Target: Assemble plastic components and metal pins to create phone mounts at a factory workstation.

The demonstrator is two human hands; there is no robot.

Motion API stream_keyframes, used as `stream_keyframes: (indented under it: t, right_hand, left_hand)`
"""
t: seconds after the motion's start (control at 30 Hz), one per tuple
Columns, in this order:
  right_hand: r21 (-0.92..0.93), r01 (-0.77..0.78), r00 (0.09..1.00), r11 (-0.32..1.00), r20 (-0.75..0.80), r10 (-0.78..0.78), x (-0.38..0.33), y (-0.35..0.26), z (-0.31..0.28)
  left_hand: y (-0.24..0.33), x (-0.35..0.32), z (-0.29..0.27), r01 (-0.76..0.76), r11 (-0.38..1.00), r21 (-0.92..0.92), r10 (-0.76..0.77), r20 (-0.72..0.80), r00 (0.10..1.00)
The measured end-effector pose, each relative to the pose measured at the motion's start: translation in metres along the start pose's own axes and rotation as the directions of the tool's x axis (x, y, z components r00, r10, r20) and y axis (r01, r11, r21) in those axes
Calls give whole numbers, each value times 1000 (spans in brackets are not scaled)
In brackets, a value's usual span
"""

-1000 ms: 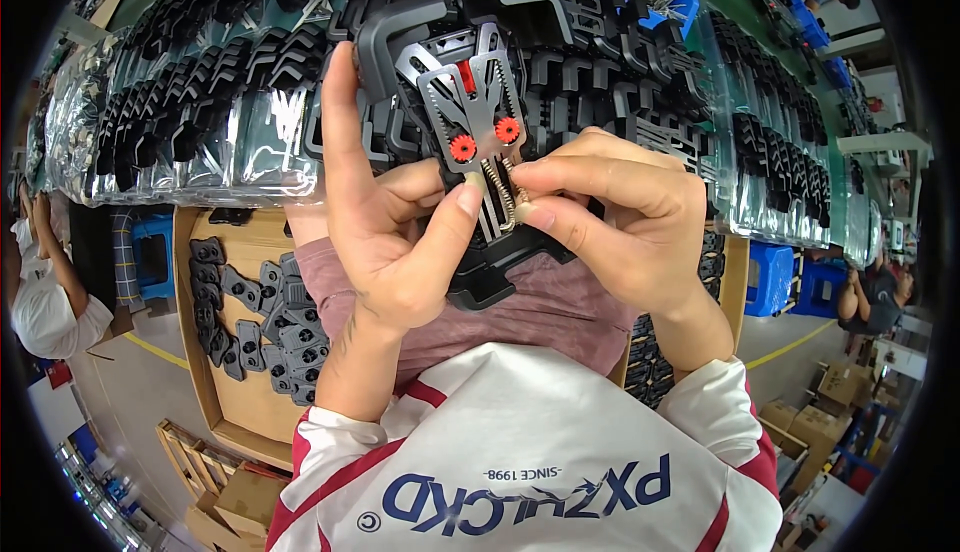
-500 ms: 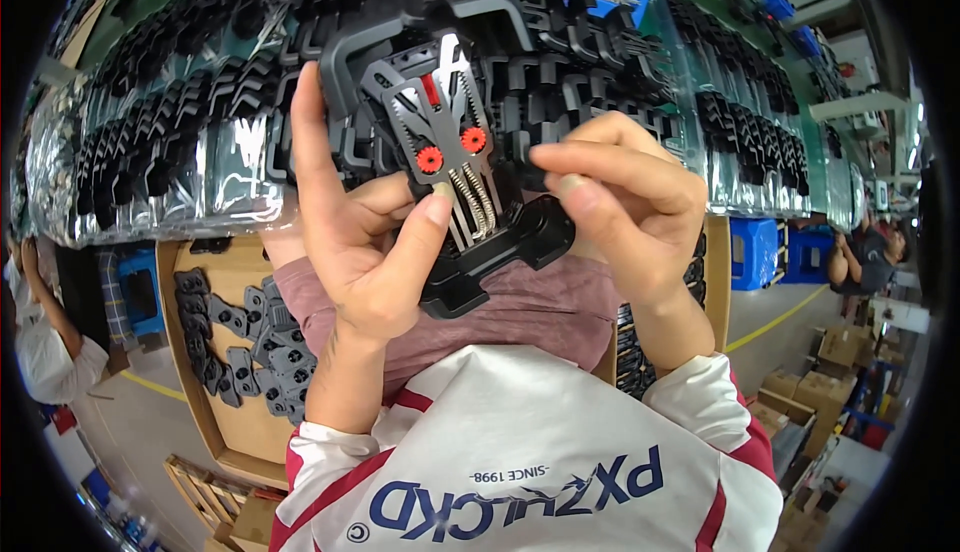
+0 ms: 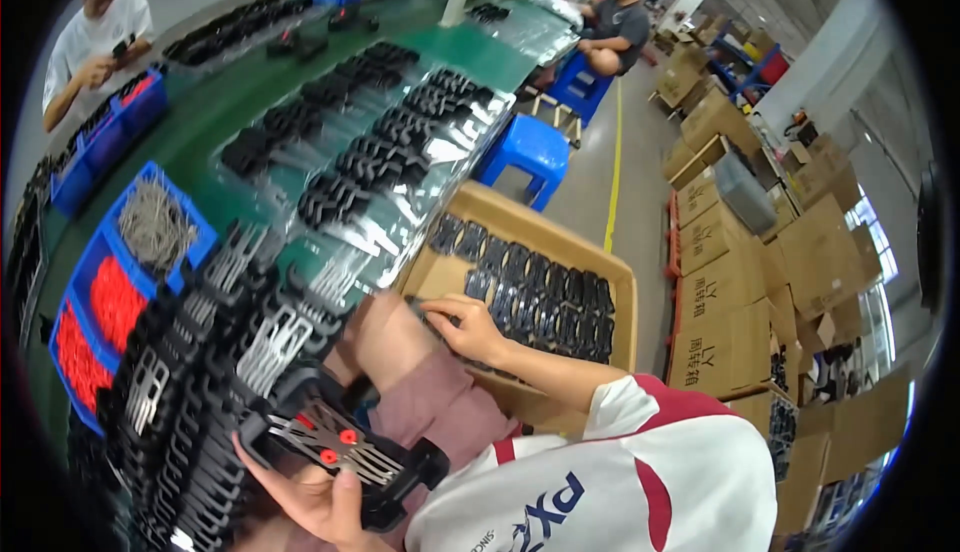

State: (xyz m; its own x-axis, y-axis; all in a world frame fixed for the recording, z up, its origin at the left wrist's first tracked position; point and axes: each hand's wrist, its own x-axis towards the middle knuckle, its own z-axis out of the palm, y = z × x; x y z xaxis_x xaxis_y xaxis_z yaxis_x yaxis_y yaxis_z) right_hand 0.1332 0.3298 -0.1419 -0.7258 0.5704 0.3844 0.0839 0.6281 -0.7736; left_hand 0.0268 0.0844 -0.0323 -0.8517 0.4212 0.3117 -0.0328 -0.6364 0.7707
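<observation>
My left hand (image 3: 325, 502) grips a black plastic clamp holder (image 3: 395, 507), its thumb lying on the mechanism. Inside the holder sit metal rails (image 3: 375, 467), a small red strip and two red gears (image 3: 348, 436). My right hand (image 3: 468, 330) is at the near left edge of a cardboard carton (image 3: 624, 352). Its fingers are bent together beside a dark piece at the fingertips; whether they hold it cannot be made out. Rows of black plastic parts (image 3: 540, 277) lie in the carton.
Rows of black frames with metal plates (image 3: 270, 342) crowd the green bench (image 3: 410, 37). Blue bins (image 3: 205, 237) hold red parts and metal pins. More black parts lie on clear plastic. A blue stool (image 3: 528, 157), stacked cartons (image 3: 720, 327) and other people are farther off.
The view has swung to the right, bringing the carton of black parts into the middle. My right hand has left the holder and moved to the carton. The left hand still grips the holder.
</observation>
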Motion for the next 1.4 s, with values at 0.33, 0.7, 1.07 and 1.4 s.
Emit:
stream_keyframes:
  t: [0.33,0.7,1.07,1.4]
  right_hand:
    - [-506,-384,902,772,-28,430,62,180,-19]
    - [-750,-318,702,580,224,675,56,147,48]
    - [-721,438,744,536,626,235,55,156,-5]
    - [-717,496,844,490,531,-78,35,178,-38]
  left_hand:
    - [-22,-2,10,41,996,-77,-27,174,984]
    - [-29,-35,13,346,937,40,-342,-78,936]
    - [5,-34,-13,468,883,35,-461,-119,879]
    - [17,-40,-15,431,899,71,-405,-239,883]
